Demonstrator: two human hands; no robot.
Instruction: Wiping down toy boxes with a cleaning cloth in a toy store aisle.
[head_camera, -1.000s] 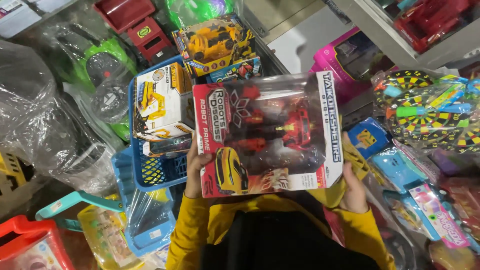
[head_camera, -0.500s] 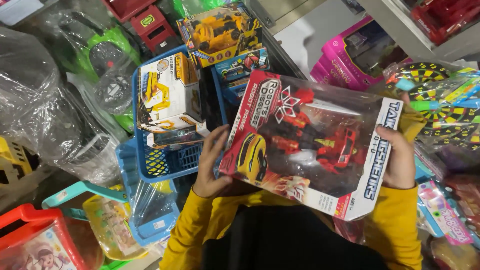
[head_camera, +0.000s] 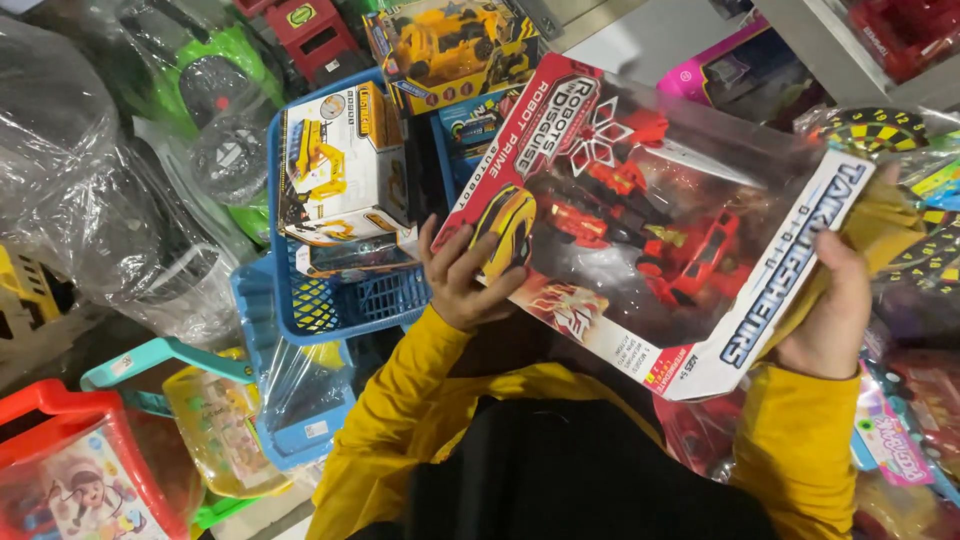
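Note:
I hold a large red toy box (head_camera: 650, 210) with a clear window showing a red robot figure and a yellow car. It is tilted, its top end toward the upper left. My left hand (head_camera: 462, 275) grips its lower left edge, fingers on the front. My right hand (head_camera: 832, 305) grips the white right side. Both arms wear yellow sleeves.
A blue plastic basket (head_camera: 335, 300) to the left holds a white box with a yellow digger toy (head_camera: 340, 170). A yellow truck box (head_camera: 450, 45) lies above. Wrapped green toy car (head_camera: 215, 90) and clear bags sit far left; pink box (head_camera: 725, 75) and dartboard packs (head_camera: 900, 140) right.
The red box has swung clockwise and moved up to the right, from flat before me to tilted. My hands kept hold of its two sides.

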